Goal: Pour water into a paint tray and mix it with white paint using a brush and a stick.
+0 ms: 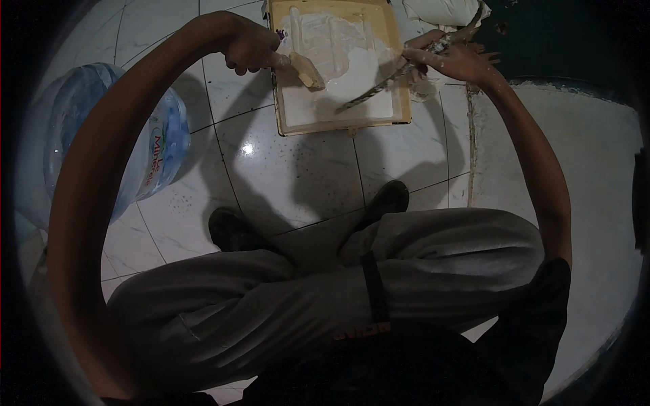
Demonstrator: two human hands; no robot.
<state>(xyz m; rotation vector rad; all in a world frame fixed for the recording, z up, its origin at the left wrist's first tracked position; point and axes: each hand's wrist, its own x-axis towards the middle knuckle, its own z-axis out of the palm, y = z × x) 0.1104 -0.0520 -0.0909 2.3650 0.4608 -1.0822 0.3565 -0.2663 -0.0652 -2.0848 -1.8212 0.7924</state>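
Currently, from my end of the head feed: left hand (252, 51) at the tray's left edge, fingers curled in and pinching the upper end of a yellowish block (307, 72). Block juts out past the fingertips, slanting down and rightward over the white paste (357, 73); I cannot tell whether its lower end touches.

Right hand (452, 59) over the opposite edge, fingers closed around a long speckled strip (376, 88) partway along its length. One end runs from the fingers across the rim, leftward and nearer the wearer, its tip at the paste; the other rises past the knuckles, up and right.

Tray (318, 128) sits on floor tiles (254, 169) beyond the shoes (233, 230). Large clear bottle (159, 145) to the left, partly behind the forearm.
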